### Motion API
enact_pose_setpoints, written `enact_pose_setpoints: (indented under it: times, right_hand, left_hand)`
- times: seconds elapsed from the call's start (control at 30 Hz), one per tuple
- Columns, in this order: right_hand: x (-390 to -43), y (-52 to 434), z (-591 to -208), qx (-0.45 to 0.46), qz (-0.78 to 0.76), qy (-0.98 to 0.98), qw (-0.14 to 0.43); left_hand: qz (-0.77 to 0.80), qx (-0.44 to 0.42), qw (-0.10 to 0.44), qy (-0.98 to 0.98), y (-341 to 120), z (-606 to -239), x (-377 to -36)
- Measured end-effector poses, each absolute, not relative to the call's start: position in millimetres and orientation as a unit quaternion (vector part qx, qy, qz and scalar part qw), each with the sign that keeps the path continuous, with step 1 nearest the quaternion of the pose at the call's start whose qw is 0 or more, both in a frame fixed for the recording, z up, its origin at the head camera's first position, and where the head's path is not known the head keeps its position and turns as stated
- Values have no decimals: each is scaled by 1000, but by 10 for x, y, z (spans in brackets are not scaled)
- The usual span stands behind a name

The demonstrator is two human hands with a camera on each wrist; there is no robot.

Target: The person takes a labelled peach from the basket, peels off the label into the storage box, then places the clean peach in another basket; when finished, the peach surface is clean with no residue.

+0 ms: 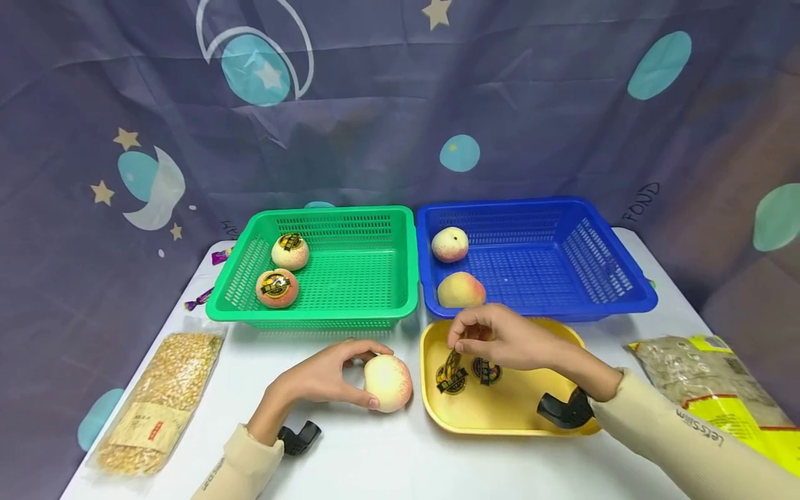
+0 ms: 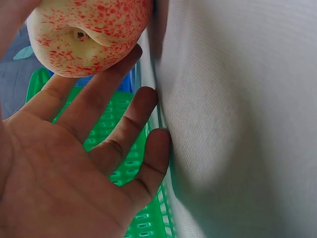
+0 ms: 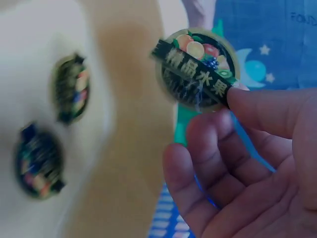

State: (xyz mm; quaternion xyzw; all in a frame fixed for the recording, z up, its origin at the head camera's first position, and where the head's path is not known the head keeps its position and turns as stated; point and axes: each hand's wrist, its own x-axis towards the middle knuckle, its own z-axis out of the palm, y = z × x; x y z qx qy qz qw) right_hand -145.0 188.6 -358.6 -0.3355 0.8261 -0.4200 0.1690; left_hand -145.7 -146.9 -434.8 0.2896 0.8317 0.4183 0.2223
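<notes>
My left hand (image 1: 319,375) holds a pale peach (image 1: 389,384) between thumb and fingers, close over the white table, left of the yellow tray (image 1: 500,414). In the left wrist view the peach's red-speckled stem end (image 2: 81,37) shows; the lower fingers are spread away from it. Over the tray, my right hand (image 1: 503,338) pinches a round black-and-gold fruit sticker (image 3: 198,69) by its edge between thumb and finger. Two similar stickers lie on the tray floor, one a sticker (image 1: 486,371) at the right, the other a sticker (image 1: 451,380) at the left.
Behind stand a green basket (image 1: 350,278) with two stickered peaches (image 1: 277,289) and a blue basket (image 1: 531,274) with two peaches (image 1: 461,290). A bag of corn kernels (image 1: 159,389) lies left, another bag (image 1: 700,378) right. Wrapped candies (image 1: 198,300) lie beside the green basket.
</notes>
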Motion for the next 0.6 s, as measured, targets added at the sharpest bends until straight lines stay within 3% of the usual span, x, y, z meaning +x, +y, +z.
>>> enact_pose_setpoints:
  times: [0.27, 0.6]
  right_hand:
    - [-1334, 2169, -3691, -318, -403, 835, 200]
    - [-1291, 2315, -3798, -345, -405, 779, 331]
  left_hand:
    - [414, 294, 224, 832, -1484, -4343, -1465]
    - [412, 300, 224, 831, -1475, -4348, -1476]
